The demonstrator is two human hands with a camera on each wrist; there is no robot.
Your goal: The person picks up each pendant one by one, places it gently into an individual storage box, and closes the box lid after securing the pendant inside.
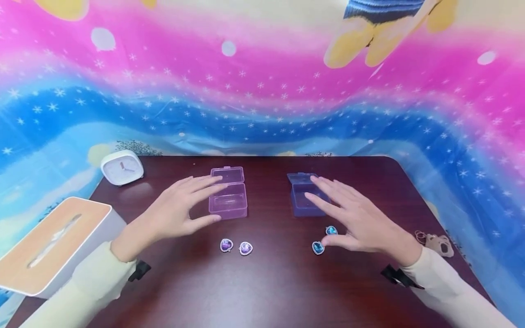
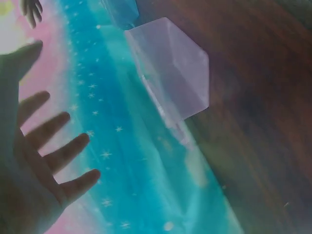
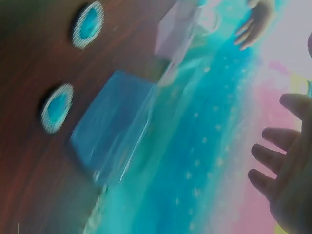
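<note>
Fingers spread, my left hand (image 1: 180, 209) hovers beside a small clear pink box (image 1: 228, 207) whose lid is flipped back. In front of that box lie two purple heart-shaped gems (image 1: 226, 245) with sparkling rims. My right hand (image 1: 352, 216) is spread out too, its fingers overlapping a clear blue box (image 1: 305, 200) with a raised lid. Two teal gems (image 1: 318, 247) with the same rims lie by its thumb, on the table. Neither hand holds anything. The left wrist view shows the pink box (image 2: 175, 68), and the right wrist view the blue one (image 3: 114, 126).
A white tissue box (image 1: 69, 246) with a wooden top stands at the left, and a white clock (image 1: 122, 167) behind it. At the table's right edge lies a small beige item with a cord (image 1: 439, 245). A patterned cloth (image 1: 254, 100) hangs behind the dark table (image 1: 266, 282).
</note>
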